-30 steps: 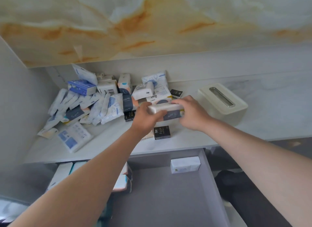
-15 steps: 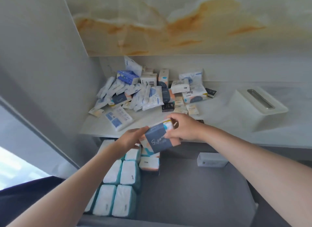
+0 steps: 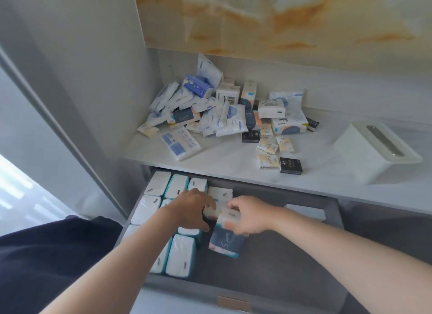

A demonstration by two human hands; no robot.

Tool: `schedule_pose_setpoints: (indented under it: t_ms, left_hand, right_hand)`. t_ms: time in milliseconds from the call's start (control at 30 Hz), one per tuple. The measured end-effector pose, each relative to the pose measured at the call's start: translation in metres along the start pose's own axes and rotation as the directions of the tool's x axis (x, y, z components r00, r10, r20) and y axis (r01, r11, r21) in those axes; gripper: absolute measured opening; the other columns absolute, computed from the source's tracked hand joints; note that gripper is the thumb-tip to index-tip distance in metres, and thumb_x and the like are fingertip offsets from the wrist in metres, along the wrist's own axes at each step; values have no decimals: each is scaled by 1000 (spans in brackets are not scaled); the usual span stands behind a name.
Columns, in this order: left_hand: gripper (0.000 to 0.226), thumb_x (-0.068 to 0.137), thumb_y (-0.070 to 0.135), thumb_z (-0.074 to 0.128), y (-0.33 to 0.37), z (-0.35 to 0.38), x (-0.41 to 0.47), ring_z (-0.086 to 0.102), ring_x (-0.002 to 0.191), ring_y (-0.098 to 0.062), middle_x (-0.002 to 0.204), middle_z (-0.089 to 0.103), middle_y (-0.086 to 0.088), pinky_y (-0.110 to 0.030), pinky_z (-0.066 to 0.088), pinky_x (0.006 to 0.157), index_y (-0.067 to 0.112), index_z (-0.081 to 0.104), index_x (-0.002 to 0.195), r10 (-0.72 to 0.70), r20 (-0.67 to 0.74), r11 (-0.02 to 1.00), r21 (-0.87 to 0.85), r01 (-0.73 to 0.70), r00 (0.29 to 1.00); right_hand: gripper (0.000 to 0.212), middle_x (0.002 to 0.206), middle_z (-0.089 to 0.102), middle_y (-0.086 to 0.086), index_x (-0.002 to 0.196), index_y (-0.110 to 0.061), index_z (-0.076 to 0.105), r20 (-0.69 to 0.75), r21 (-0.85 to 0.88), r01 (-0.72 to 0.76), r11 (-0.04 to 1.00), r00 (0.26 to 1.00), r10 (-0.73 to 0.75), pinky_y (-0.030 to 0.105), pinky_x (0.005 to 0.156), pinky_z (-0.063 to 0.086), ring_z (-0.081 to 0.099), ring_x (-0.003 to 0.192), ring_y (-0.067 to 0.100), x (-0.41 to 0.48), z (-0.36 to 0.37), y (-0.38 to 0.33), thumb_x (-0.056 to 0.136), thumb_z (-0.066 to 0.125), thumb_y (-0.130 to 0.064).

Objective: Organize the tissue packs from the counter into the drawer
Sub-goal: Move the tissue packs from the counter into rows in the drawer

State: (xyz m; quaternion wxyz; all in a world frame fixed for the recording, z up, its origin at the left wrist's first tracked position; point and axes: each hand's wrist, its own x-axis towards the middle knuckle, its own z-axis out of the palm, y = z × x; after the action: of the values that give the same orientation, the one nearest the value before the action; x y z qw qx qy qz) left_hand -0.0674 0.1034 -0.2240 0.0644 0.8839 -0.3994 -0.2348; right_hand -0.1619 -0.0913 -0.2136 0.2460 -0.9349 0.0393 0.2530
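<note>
Navy-faced tissue pack [image 3: 225,240] clamped in right hand [image 3: 249,216], lowered into drawer [image 3: 275,264]; left hand [image 3: 191,208] spread, steadying stacked packs [image 3: 180,257]. Next: seating beside row.

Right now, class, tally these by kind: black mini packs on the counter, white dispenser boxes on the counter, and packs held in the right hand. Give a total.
Black mini packs: 3
White dispenser box: 1
Navy pack in the right hand: 1
Total: 5
</note>
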Motion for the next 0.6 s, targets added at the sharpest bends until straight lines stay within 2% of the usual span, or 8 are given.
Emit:
schedule_pose_setpoints:
  t_ms: [100,167,267,333,400,500,567,600]
  left_hand:
    - [60,79,19,63,-11,7,3,38,129,-19,136,48,6,-33,35,106,31,47,136,8,-55,999,51,-5,998]
    - [62,80,17,57,-15,12,3,35,131,-19,140,44,5,-33,33,108,27,44,139,1,-117,997,75,7,993]
    - [68,83,34,50,-15,25,4,21,141,-21,151,29,2,-36,24,115,21,35,148,46,-129,978,206,-19,991]
    - [81,79,57,39,-17,34,4,11,145,-23,157,19,-1,-40,19,119,20,31,151,56,-112,960,278,-23,992]
    - [93,75,74,30,-22,40,7,9,146,-25,159,15,-3,-44,17,118,20,33,150,70,-103,930,366,-28,992]
    - [89,75,77,44,-22,43,13,12,144,-27,158,19,-4,-45,14,118,22,42,145,91,-142,915,402,-27,986]
    - [82,77,65,53,-14,43,19,10,146,-28,159,18,-6,-44,7,119,21,40,145,91,-133,919,394,-32,987]
    - [81,78,61,55,-10,43,21,8,146,-29,159,17,-8,-43,4,120,21,38,146,83,-119,918,394,-29,990]
  right_hand:
    - [63,130,52,0,133,-21,53,-5,-127,32,991,999,-33,30,95,47,53,118,21,14,32,-3,78,74,-43]
    - [60,127,51,1,130,-19,54,-75,-157,51,986,995,-63,34,99,45,49,120,22,29,50,-4,80,71,-49]
    - [57,126,47,2,131,-18,52,-191,-286,88,954,971,-147,38,98,46,42,125,23,47,71,-3,84,67,-48]
    - [58,125,45,2,128,-21,52,-268,-411,72,909,943,-196,39,86,51,44,122,24,53,85,2,82,68,-53]
    - [67,121,44,2,125,-22,51,-369,-439,-15,898,915,-165,36,73,53,49,114,24,53,94,5,75,68,-63]
    - [93,131,35,3,135,-22,37,-448,-206,-122,971,894,17,38,77,53,46,115,24,52,96,7,64,66,-76]
    - [117,138,28,4,146,-22,22,-405,49,-171,984,897,176,38,82,51,47,119,26,53,95,8,55,75,-72]
    - [126,138,28,3,149,-24,13,-334,209,-192,959,908,254,36,82,51,50,118,27,54,94,7,51,82,-64]
